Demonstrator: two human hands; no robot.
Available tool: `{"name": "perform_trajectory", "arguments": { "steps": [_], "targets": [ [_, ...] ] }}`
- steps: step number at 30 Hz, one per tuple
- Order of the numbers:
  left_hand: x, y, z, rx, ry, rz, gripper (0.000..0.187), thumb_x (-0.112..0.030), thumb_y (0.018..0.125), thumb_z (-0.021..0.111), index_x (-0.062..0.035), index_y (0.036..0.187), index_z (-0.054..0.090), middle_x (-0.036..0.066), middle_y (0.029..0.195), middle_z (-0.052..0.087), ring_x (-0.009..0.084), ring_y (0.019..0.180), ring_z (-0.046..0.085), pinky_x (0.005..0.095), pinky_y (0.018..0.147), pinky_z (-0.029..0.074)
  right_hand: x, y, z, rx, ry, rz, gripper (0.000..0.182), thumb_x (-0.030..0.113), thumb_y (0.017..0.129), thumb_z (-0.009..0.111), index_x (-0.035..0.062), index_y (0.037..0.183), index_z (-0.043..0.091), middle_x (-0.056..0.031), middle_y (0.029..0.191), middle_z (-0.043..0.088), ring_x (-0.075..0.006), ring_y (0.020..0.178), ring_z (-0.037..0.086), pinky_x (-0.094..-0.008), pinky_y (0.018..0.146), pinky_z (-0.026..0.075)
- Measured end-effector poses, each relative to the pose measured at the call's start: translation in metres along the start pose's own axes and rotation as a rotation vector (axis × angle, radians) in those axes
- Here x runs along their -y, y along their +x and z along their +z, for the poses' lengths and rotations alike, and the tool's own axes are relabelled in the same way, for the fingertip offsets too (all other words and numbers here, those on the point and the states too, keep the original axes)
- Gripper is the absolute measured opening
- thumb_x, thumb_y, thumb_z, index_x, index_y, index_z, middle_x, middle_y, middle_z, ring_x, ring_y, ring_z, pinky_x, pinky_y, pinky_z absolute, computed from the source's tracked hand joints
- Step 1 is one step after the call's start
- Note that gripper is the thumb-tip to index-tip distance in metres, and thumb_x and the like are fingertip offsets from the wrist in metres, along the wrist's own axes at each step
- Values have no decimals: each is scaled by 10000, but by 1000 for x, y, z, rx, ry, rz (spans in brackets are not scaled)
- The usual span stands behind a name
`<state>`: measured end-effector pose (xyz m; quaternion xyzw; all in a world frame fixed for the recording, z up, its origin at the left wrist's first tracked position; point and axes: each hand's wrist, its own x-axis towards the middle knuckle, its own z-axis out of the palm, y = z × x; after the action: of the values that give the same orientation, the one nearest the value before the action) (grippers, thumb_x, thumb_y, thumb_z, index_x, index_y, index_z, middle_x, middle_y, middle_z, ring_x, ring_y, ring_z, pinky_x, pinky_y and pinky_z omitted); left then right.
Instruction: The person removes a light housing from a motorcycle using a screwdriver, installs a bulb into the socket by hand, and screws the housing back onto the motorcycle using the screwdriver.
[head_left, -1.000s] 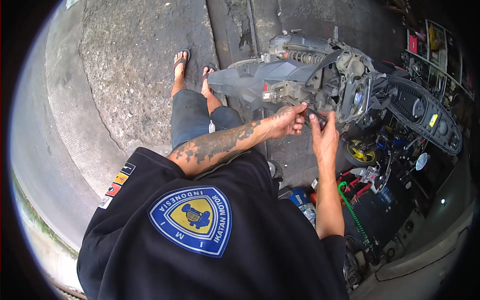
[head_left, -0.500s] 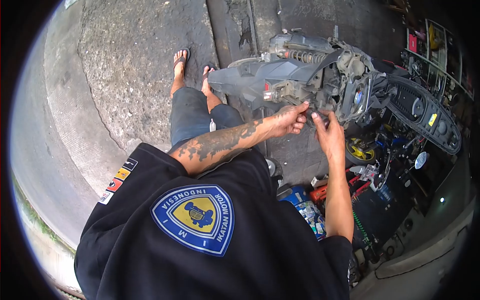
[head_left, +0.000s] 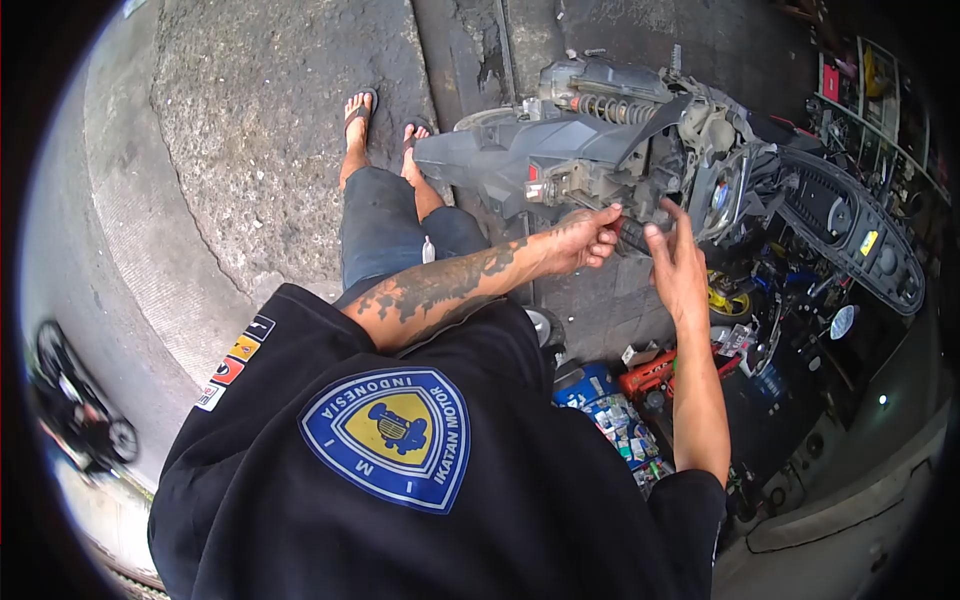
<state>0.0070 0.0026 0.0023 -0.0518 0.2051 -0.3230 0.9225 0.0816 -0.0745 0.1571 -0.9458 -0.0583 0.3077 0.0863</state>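
Observation:
My left hand is closed, its thumb laid along the curled fingers, at the rear of a partly stripped scooter. A dark part shows just past its fingertips; I cannot make out its kind or whether it is loose. My right hand is beside that part, thumb and index finger spread apart, with nothing visible between them. The scooter's red-and-white tail light is close above my left wrist. Dusty frame parts and a coil spring are exposed.
The scooter's underseat tray and seat piece tilt out at the right. Below are another motorcycle's yellow wheel, a red-orange tool and a blue container near small packets. A motorcycle is on the road at far left.
My right hand has moved slightly right, away from the dark part, and its fingers have spread. My left hand has stayed in place. A motorcycle has come into view on the road at left.

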Motion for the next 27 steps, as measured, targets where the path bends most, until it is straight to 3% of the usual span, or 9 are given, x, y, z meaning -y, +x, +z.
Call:
{"name": "perform_trajectory", "arguments": {
  "steps": [3,7,10,14,19,21,23,24,27],
  "targets": [
    [3,-1,0,-14,5,-20,337,-450,981,460,-173,788,454,-81,616,320,58,520,285,222,458,235,-22,9,11,227,106,161,340,279,932,581,40,1167,528,-39,558,505,-121,448,474,-305,459,381],
    [7,-1,1,-15,-53,-51,325,-447,982,458,-174,805,466,-80,614,318,54,507,285,221,445,233,-10,0,4,148,-162,-214,301,255,897,614,97,1143,542,-143,616,592,-339,593,613,-415,570,452],
    [11,-2,4,-12,-62,-27,321,-445,986,450,-171,819,466,-77,617,322,51,496,285,214,424,225,-17,1,-1,-9,-487,-644,308,221,883,624,119,1162,542,-136,631,596,-380,627,611,-435,582,464],
    [5,-3,3,29,-76,36,332,-444,990,437,-161,817,447,-70,629,333,48,495,288,199,399,215,-8,4,-3,-65,-540,-726,355,236,871,647,122,1190,541,-117,624,579,-349,596,598,-399,561,468],
    [8,-5,-5,53,-83,21,339,-466,966,479,-154,833,460,-72,636,351,32,499,338,178,378,235,-5,12,6,273,247,290,415,296,859,675,132,1218,547,-91,593,528,-255,524,537,-348,541,449],
    [10,-4,-3,48,-66,33,344,-451,976,468,-160,794,448,-70,633,334,40,500,309,194,396,216,-23,13,13,220,183,120,360,258,876,649,121,1194,549,-105,593,555,-296,540,573,-363,566,469],
    [9,-3,-3,22,-79,21,347,-455,971,478,-161,789,448,-70,633,331,39,495,299,193,392,211,-13,4,11,143,-110,-382,294,186,903,601,106,1180,545,-107,633,585,-317,546,566,-378,569,458],
    [11,-4,-5,-10,-92,7,351,-459,966,488,-161,785,449,-71,632,328,39,490,289,193,388,206,-7,2,10,130,-201,-487,305,80,857,613,143,1151,559,-137,785,590,-422,693,586,-438,646,491],
    [13,-2,-5,34,-72,31,346,-455,962,497,-163,782,450,-71,633,330,33,487,295,190,379,199,1,-2,0,171,-681,-627,401,34,809,624,171,1176,536,-162,1016,531,-401,895,615,-464,714,520]
  ]
}}
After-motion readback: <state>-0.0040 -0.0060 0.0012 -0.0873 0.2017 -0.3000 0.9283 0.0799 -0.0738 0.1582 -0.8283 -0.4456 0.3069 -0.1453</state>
